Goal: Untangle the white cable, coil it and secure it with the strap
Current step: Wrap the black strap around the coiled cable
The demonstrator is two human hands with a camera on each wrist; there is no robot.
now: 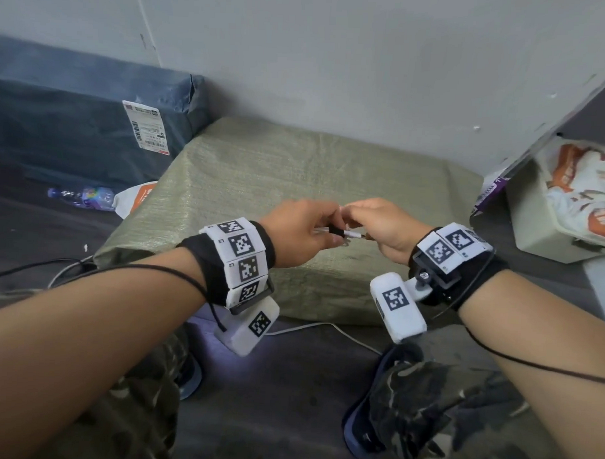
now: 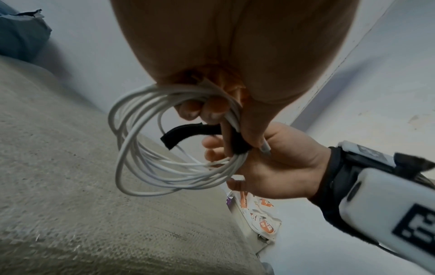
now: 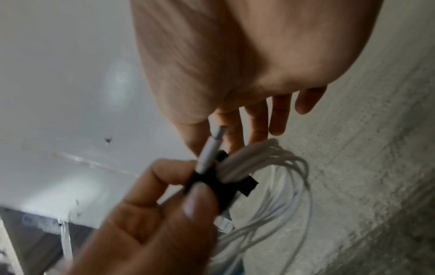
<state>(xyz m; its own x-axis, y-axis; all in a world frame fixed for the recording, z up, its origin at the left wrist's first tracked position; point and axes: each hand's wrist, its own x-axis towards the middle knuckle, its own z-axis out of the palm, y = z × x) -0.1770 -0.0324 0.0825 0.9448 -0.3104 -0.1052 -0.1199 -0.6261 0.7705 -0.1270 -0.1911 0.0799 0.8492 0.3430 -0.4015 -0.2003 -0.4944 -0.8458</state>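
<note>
The white cable hangs as a coil of several loops over a green woven sack. My left hand has its fingers curled through the coil, and its thumb presses the black strap against the bundle. The strap's loose end sticks out free inside the loops. My right hand meets the left, thumb and index finger pinching the bundle at the strap while its other fingers stay straight. A white plug juts out between the two hands.
A dark blue wrapped parcel lies at the back left, with a plastic bottle in front of it. At the right is a box holding an orange-and-white bag. A thin white lead runs along the floor by my knees.
</note>
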